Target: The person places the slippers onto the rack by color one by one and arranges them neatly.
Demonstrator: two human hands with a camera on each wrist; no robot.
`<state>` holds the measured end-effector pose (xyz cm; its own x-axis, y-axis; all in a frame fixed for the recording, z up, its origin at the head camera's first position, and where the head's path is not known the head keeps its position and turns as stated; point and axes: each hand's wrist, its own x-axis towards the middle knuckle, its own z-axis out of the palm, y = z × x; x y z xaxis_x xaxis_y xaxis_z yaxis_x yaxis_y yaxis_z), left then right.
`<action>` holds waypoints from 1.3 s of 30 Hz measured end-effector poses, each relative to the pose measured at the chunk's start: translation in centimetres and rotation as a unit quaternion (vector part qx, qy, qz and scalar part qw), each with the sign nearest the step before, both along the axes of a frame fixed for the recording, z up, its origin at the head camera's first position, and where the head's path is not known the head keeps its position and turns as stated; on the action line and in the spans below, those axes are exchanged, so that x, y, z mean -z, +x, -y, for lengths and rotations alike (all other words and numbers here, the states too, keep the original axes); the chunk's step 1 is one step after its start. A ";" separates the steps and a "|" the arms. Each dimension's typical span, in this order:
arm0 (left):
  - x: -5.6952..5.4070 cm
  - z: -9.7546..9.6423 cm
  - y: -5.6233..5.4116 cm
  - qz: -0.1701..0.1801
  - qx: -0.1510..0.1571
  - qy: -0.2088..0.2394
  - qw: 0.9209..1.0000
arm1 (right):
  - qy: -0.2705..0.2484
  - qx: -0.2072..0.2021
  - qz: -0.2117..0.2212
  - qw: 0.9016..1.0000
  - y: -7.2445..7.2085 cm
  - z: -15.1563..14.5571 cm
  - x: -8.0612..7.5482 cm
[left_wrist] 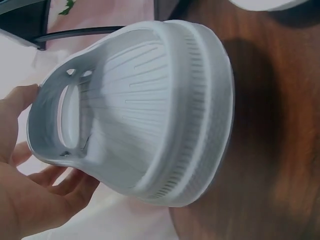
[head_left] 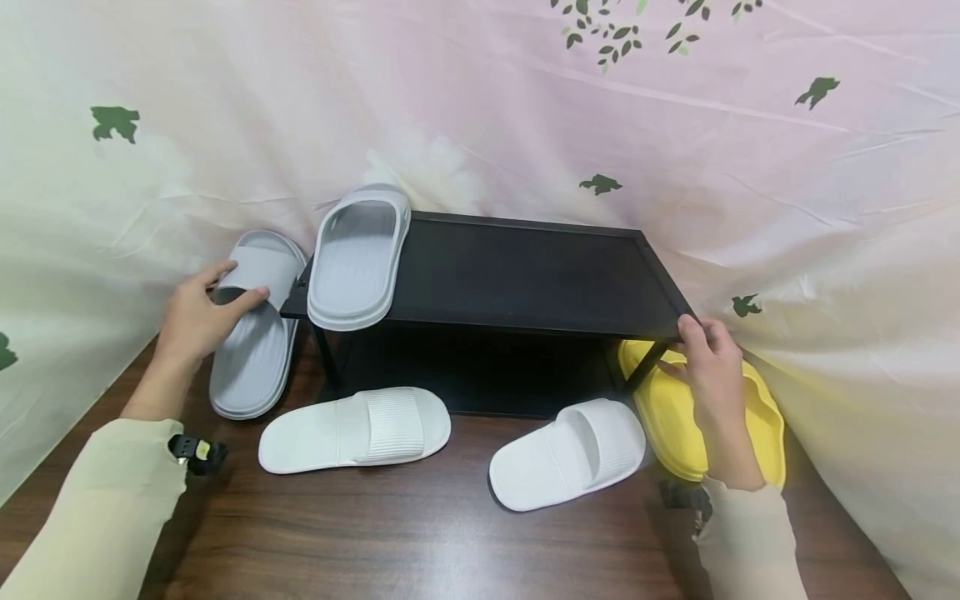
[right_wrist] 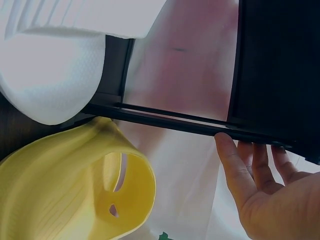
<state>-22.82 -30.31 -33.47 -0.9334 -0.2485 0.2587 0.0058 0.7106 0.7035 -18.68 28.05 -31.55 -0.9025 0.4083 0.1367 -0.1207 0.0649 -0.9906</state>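
Observation:
At the left end of the black shoe rack (head_left: pixel 517 271), my left hand (head_left: pixel 198 312) grips a grey slipper (head_left: pixel 255 362) by its strap, thumb on one side and fingers on the other. In the left wrist view this slipper (left_wrist: pixel 135 100) has its heel end toward the camera, with a shadow on the wood beside it. A matching grey slipper (head_left: pixel 352 275) sits on the left of the rack's top board. My right hand (head_left: pixel 712 375) holds the board's front right corner; in the right wrist view the fingers (right_wrist: pixel 231 162) meet the black edge.
Two white slippers (head_left: pixel 311 437) (head_left: pixel 551 467) lie on the brown wooden surface (head_left: pixel 420 550) before the rack. Something yellow, a slipper (head_left: pixel 667 408), stands by the rack's right leg, partly behind my right hand. Patterned cloth (head_left: pixel 480 108) hangs behind and at both sides.

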 end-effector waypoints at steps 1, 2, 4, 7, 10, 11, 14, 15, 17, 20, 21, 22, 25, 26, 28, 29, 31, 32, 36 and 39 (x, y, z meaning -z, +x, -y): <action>-0.2 0.0 0.1 -0.004 0.002 0.000 1.000 | -0.001 -0.001 -0.002 1.000 0.0 0.0 0.0; -0.4 0.0 0.2 -0.007 0.003 0.002 1.000 | -0.001 -0.002 -0.005 1.000 0.1 0.0 0.0; -0.8 0.1 0.3 -0.012 0.004 0.002 1.000 | -0.005 -0.002 -0.009 1.000 0.1 0.1 0.1; -1.4 0.2 0.6 -0.015 0.005 0.008 1.000 | -0.004 -0.003 -0.011 1.000 0.1 0.1 0.0; -2.1 0.2 0.9 -0.024 0.005 0.012 1.000 | -0.003 -0.005 -0.012 1.000 0.1 0.1 0.0; -2.3 0.2 0.9 -0.026 0.005 0.014 1.000 | -0.003 -0.004 -0.012 1.000 0.1 0.1 0.0; -3.0 0.2 1.2 -0.032 0.006 0.015 0.999 | 0.000 -0.003 -0.012 1.000 0.0 0.1 -0.1; -3.1 0.2 1.2 -0.032 0.005 0.014 0.999 | 0.000 -0.001 -0.013 1.000 0.0 0.1 -0.1; -3.5 0.1 1.3 -0.035 0.004 0.012 0.999 | 0.000 0.001 -0.014 1.000 0.0 0.2 -0.1; -4.2 0.0 1.7 -0.038 0.004 0.009 0.999 | 0.001 0.000 -0.013 1.000 0.1 0.2 -0.2; -4.4 -0.1 1.8 -0.039 0.004 0.008 0.999 | 0.001 -0.001 -0.013 1.000 0.1 0.2 -0.2; -4.7 -0.1 1.8 -0.039 0.005 0.007 0.999 | 0.002 -0.001 -0.012 1.000 0.1 0.2 -0.2; -5.3 -0.2 2.0 -0.044 0.005 0.006 0.999 | 0.007 -0.002 -0.009 1.000 0.1 0.1 -0.2; -5.5 -0.2 2.1 -0.045 0.002 0.007 0.999 | 0.009 -0.001 -0.007 1.000 0.1 0.1 -0.2; -5.9 -0.2 2.2 -0.050 -0.002 0.010 0.999 | 0.011 0.000 -0.005 1.000 0.1 0.1 -0.2; -6.1 -0.2 2.3 -0.052 -0.004 0.012 0.999 | 0.012 0.000 -0.003 1.000 0.1 0.1 -0.2; -6.6 -0.2 2.5 -0.057 -0.008 0.015 0.998 | 0.014 0.000 -0.001 1.000 0.1 0.0 -0.2; -6.8 -0.3 2.6 -0.060 -0.010 0.015 0.998 | 0.014 0.000 0.000 1.000 0.1 0.0 -0.2; -7.9 -0.5 3.0 -0.067 -0.003 0.019 0.998 | 0.013 0.001 0.001 1.000 0.0 0.0 -0.2; -8.6 -0.7 3.4 -0.065 0.002 0.032 0.997 | 0.012 0.002 0.001 1.000 0.0 0.0 -0.2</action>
<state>-19.46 -29.57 -24.82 -0.8946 -0.2640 0.3607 0.1026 0.6642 0.7405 -18.65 28.00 -31.38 -0.9008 0.4094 0.1444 -0.1180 0.0893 -0.9890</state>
